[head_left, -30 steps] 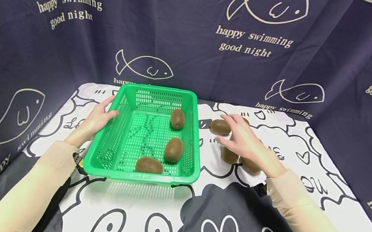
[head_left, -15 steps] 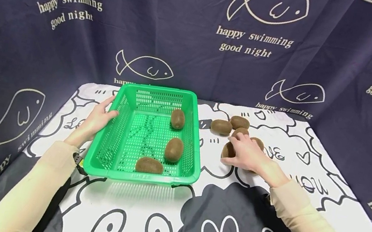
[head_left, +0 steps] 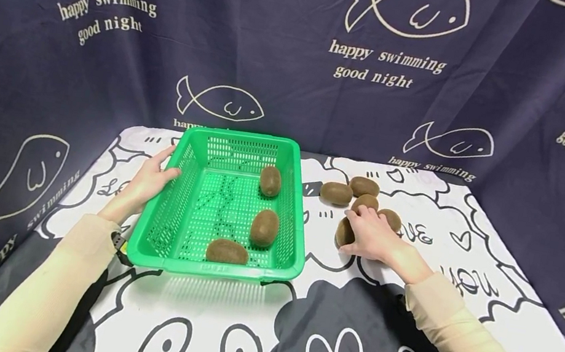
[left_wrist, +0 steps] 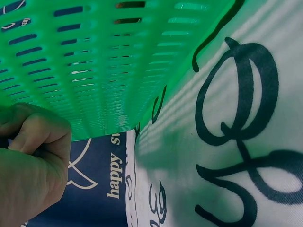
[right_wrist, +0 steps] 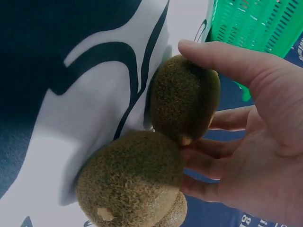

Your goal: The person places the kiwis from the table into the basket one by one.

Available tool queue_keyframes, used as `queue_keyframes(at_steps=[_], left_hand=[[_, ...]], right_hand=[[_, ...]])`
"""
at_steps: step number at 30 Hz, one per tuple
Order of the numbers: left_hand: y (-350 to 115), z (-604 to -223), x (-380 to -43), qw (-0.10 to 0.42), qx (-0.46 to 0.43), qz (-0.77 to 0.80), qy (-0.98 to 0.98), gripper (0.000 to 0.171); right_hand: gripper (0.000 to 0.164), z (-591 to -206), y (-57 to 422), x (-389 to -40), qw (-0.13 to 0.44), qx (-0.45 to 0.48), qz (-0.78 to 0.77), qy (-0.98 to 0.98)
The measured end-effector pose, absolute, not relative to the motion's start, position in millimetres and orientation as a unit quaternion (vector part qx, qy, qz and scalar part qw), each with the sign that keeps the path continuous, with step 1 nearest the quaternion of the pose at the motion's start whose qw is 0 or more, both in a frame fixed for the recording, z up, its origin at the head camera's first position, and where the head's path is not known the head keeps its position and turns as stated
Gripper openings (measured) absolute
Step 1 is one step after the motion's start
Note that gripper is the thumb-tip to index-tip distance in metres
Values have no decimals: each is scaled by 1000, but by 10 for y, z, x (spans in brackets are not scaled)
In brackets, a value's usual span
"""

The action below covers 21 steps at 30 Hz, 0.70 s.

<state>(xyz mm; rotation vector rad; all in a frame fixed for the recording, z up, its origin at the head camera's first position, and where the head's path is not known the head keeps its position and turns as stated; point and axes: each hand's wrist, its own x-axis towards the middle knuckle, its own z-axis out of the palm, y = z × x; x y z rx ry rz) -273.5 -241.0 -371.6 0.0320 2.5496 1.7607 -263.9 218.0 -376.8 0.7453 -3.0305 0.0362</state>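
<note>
My left hand (head_left: 147,181) grips the left rim of a green plastic basket (head_left: 213,270), thumb over the edge; in the left wrist view the curled hand (left_wrist: 38,156) is against the slotted side wall. Three brown kiwis lie inside, including one kiwi (head_left: 264,228) by the right wall. Right of the basket, my right hand (head_left: 376,235) has thumb and fingers around a kiwi (head_left: 344,234) on the table. In the right wrist view that kiwi (right_wrist: 184,99) sits between thumb and fingers, touching a larger-looking kiwi (right_wrist: 130,179). The palm hides part of the group from above.
Several more kiwis lie close together beyond the right hand, among them a kiwi (head_left: 336,194) nearest the basket and a kiwi (head_left: 364,186) farthest back. A patterned black-and-white cloth (head_left: 212,326) covers the table. Dark fish-print curtain (head_left: 304,49) hangs behind it.
My right hand has moved from the back-left kiwi toward the nearer one, and its thumb and fingers have come around that kiwi. Left hand and basket have stayed put.
</note>
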Motion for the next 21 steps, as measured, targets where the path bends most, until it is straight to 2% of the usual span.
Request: queue_keyframes(at_steps=[15, 21], left_hand=[[-2412, -3705, -2738, 21, 13, 571, 821, 71], [-2410, -3709, -2735, 19, 11, 569, 822, 70]], right_hand=[[79, -3774, 2191, -2676, 17, 261, 14, -965], [77, -3766, 2190, -2698, 37, 269, 27, -962]])
